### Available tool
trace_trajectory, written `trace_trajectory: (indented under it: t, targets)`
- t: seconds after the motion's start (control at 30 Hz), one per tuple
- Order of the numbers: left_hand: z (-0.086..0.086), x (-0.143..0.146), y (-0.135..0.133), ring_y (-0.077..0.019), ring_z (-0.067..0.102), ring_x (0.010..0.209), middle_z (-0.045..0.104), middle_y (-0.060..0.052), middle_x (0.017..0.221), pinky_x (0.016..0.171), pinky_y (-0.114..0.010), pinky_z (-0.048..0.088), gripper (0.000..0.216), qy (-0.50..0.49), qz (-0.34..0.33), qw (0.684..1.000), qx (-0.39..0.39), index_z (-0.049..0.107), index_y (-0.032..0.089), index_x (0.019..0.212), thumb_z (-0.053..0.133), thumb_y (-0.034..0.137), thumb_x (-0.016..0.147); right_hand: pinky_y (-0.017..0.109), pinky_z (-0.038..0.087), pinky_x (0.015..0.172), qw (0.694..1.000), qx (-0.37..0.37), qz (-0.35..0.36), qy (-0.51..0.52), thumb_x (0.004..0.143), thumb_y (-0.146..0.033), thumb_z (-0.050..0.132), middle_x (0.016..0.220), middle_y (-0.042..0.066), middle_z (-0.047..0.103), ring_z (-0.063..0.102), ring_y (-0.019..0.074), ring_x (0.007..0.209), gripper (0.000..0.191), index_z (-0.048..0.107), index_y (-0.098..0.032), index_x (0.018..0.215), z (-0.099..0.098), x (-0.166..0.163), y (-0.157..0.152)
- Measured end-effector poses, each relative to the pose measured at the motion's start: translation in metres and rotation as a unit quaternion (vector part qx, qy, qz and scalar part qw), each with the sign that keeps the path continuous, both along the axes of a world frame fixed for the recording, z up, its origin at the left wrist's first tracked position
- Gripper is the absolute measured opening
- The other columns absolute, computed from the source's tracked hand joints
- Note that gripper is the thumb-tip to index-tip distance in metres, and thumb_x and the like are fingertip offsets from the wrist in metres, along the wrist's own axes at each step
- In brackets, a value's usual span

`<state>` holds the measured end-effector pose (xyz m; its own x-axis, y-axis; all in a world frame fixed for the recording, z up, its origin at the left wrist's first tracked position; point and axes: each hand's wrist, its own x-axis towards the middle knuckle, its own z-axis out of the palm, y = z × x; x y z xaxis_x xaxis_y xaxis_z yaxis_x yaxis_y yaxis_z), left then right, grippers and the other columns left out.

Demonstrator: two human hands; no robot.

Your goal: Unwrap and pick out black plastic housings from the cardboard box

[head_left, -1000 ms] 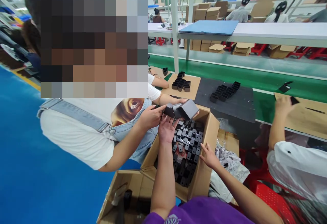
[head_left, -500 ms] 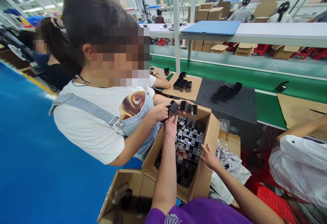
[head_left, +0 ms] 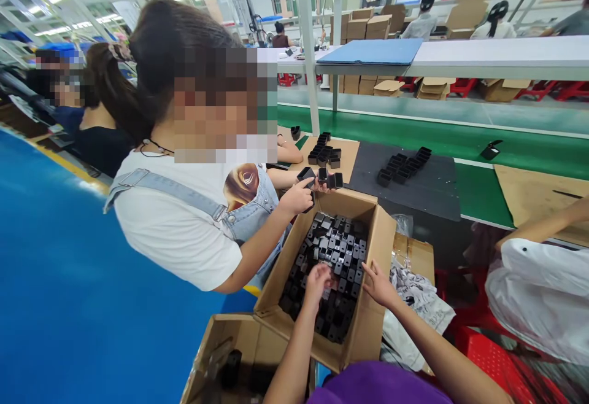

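Note:
My left hand (head_left: 319,282) hovers over the open cardboard box (head_left: 386,232), its fingers curled together; whatever they may hold is too small or hidden to make out. Inside the box lie several small black rectangular cases (head_left: 338,247) in rows. My right hand (head_left: 378,284) rests against the box's right side with fingers spread, touching the cardboard. Across the box, a co-worker's hands (head_left: 299,196) hold several black open-ended cases (head_left: 322,177) above its far edge.
A second cardboard box (head_left: 209,355) stands at lower left. More black cases stand on a brown board (head_left: 352,149) and a dark mat (head_left: 442,192) on the bench. White plastic bags (head_left: 414,293) and a red stool (head_left: 488,355) are to the right.
My left hand has drawn back from the co-worker's hands, down over the box, and its fingers have curled. The co-worker's hands have risen slightly. My right hand stays on the box.

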<state>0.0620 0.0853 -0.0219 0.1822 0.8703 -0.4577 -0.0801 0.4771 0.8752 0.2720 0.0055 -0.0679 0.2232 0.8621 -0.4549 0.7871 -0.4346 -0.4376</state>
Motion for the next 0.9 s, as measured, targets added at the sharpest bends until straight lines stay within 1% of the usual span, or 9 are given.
trace_trajectory:
  t: [0.07, 0.13, 0.2, 0.27, 0.4, 0.53, 0.63, 0.8, 0.9]
  targets:
    - [-0.020, -0.020, -0.040, -0.0347, 0.071, 0.085, 0.064, -0.004, 0.071, 0.090, -0.059, 0.050, 0.018, 0.073, -0.060, 0.995, 0.013, 0.066, 0.034, 0.063, 0.080, 0.038, 0.053, 0.035, 0.045, 0.110, 1.000, -0.008, 0.008, 0.004, 0.083, -0.008, 0.055, 0.167, 0.017, 0.020, 0.047, 0.0266, 0.144, 0.077, 0.036, -0.022, 0.157, 0.003, 0.002, -0.002]
    - [-0.034, -0.039, -0.078, -0.0388, 0.070, 0.083, 0.059, -0.004, 0.064, 0.092, -0.063, 0.047, 0.021, 0.132, -0.115, 0.984, 0.024, 0.063, 0.033, 0.056, 0.082, 0.035, 0.047, 0.033, 0.052, 0.100, 1.000, -0.015, 0.013, 0.004, 0.077, 0.000, 0.052, 0.168, 0.016, 0.019, 0.054, 0.0272, 0.138, 0.086, 0.035, -0.026, 0.157, 0.005, 0.003, -0.004]
    - [-0.042, -0.051, -0.106, -0.0389, 0.070, 0.082, 0.049, -0.002, 0.058, 0.090, -0.062, 0.048, 0.024, 0.173, -0.158, 0.972, 0.031, 0.059, 0.032, 0.052, 0.083, 0.035, 0.047, 0.031, 0.055, 0.090, 1.000, -0.022, 0.016, 0.000, 0.073, 0.004, 0.050, 0.169, 0.016, 0.015, 0.062, 0.0282, 0.128, 0.093, 0.033, -0.028, 0.158, 0.007, 0.002, -0.007]
    - [-0.048, -0.055, -0.124, -0.0356, 0.070, 0.080, 0.041, 0.001, 0.055, 0.087, -0.056, 0.050, 0.029, 0.197, -0.183, 0.962, 0.043, 0.054, 0.030, 0.049, 0.083, 0.036, 0.050, 0.028, 0.056, 0.082, 0.999, -0.028, 0.020, -0.005, 0.072, 0.007, 0.048, 0.170, 0.019, 0.009, 0.068, 0.0278, 0.119, 0.096, 0.029, -0.028, 0.160, 0.008, -0.002, -0.011]
    - [-0.059, -0.046, -0.132, -0.0290, 0.065, 0.069, 0.029, 0.003, 0.054, 0.078, -0.048, 0.052, 0.038, 0.210, -0.184, 0.958, 0.070, 0.045, 0.027, 0.046, 0.080, 0.037, 0.057, 0.025, 0.054, 0.072, 0.999, -0.034, 0.026, -0.017, 0.074, 0.010, 0.045, 0.169, 0.024, -0.002, 0.072, 0.0272, 0.110, 0.098, 0.020, -0.024, 0.162, 0.011, -0.009, -0.018]
    - [-0.067, -0.041, -0.131, -0.0263, 0.060, 0.058, 0.019, 0.006, 0.054, 0.073, -0.046, 0.050, 0.041, 0.206, -0.181, 0.958, 0.088, 0.041, 0.026, 0.045, 0.079, 0.029, 0.059, 0.026, 0.055, 0.070, 0.999, -0.033, 0.033, -0.027, 0.072, 0.011, 0.045, 0.169, 0.023, -0.003, 0.074, 0.0274, 0.104, 0.101, 0.017, -0.025, 0.162, 0.015, -0.008, -0.023]
    - [-0.070, -0.043, -0.133, -0.0256, 0.059, 0.054, 0.017, 0.007, 0.054, 0.072, -0.047, 0.049, 0.040, 0.205, -0.182, 0.957, 0.098, 0.041, 0.026, 0.045, 0.078, 0.026, 0.060, 0.028, 0.056, 0.071, 0.998, -0.033, 0.034, -0.032, 0.071, 0.010, 0.046, 0.169, 0.021, -0.002, 0.074, 0.0277, 0.103, 0.103, 0.018, -0.028, 0.162, 0.017, -0.007, -0.024]
    - [-0.071, -0.045, -0.131, -0.0219, 0.052, 0.048, 0.017, 0.007, 0.052, 0.067, -0.046, 0.047, 0.037, 0.209, -0.184, 0.954, 0.114, 0.044, 0.026, 0.045, 0.077, 0.030, 0.060, 0.029, 0.057, 0.073, 0.998, -0.031, 0.029, -0.036, 0.074, 0.009, 0.044, 0.169, 0.022, -0.002, 0.075, 0.0266, 0.101, 0.098, 0.018, -0.024, 0.162, 0.016, -0.010, -0.021]
    - [-0.071, -0.044, -0.127, -0.0199, 0.049, 0.045, 0.019, 0.006, 0.052, 0.063, -0.043, 0.046, 0.038, 0.228, -0.185, 0.948, 0.121, 0.044, 0.025, 0.045, 0.078, 0.033, 0.060, 0.029, 0.056, 0.070, 0.998, -0.029, 0.030, -0.037, 0.073, 0.010, 0.044, 0.168, 0.024, -0.002, 0.075, 0.0260, 0.099, 0.100, 0.017, -0.024, 0.162, 0.013, -0.011, -0.019]
